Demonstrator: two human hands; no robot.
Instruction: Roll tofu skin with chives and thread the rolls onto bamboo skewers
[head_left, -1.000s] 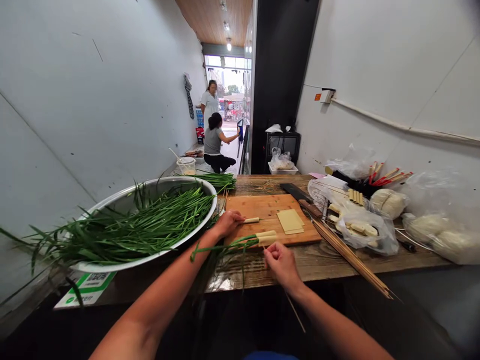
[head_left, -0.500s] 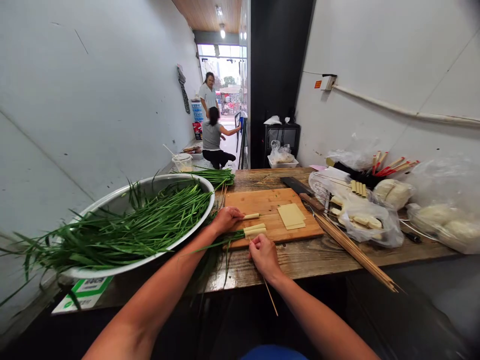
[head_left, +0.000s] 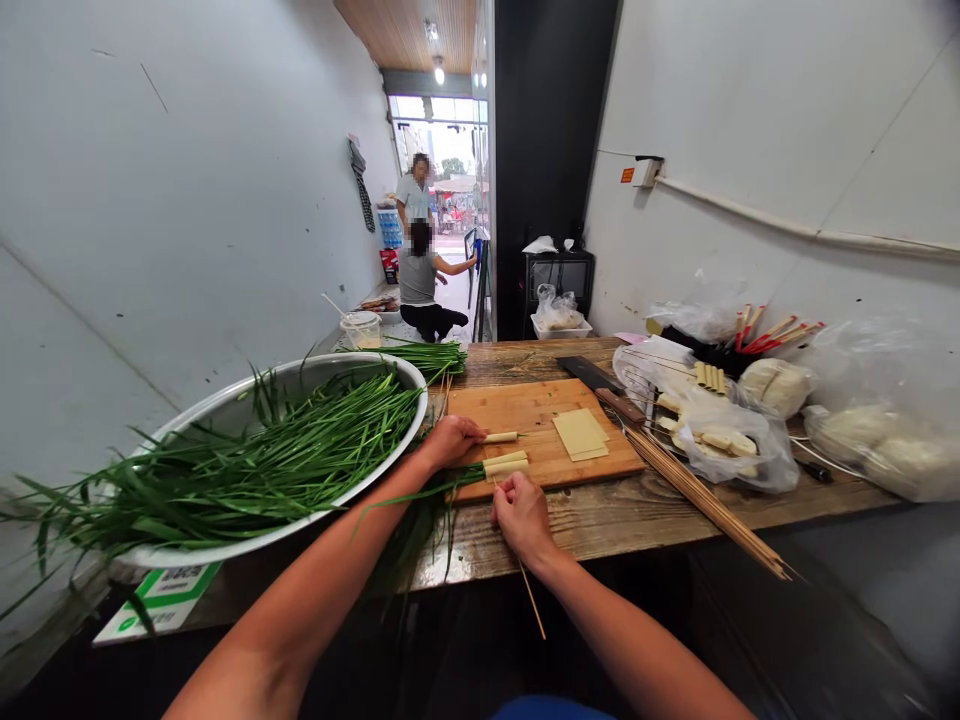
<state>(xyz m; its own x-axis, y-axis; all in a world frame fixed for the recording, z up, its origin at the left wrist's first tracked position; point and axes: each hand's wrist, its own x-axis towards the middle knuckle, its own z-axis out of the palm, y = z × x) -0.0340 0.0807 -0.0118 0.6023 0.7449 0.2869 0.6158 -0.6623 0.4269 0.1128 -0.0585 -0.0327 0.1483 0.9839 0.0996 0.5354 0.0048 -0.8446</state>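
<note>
My left hand (head_left: 454, 440) is closed on a pale rolled tofu sheet (head_left: 500, 437) at the left of a wooden cutting board (head_left: 517, 398). Just nearer lie two more tofu rolls (head_left: 507, 463), with green chives sticking out of their left ends. My right hand (head_left: 520, 512) pinches a thin bamboo skewer (head_left: 534, 602) at the board's front edge. The skewer's upper end meets the near rolls; how far it goes in, I cannot tell. Flat square tofu sheets (head_left: 580, 435) are stacked on the board's right side.
A large metal basin (head_left: 422, 395) heaped with chives (head_left: 322, 450) stands left. To the right are a cleaver (head_left: 589, 372), a bundle of skewers (head_left: 701, 500) and plastic bags (head_left: 776, 465) of food. Two people (head_left: 418, 285) are near the doorway.
The camera view has shifted slightly. Both hands keep almost the same place and grip, with the skewer still in my right fingers.
</note>
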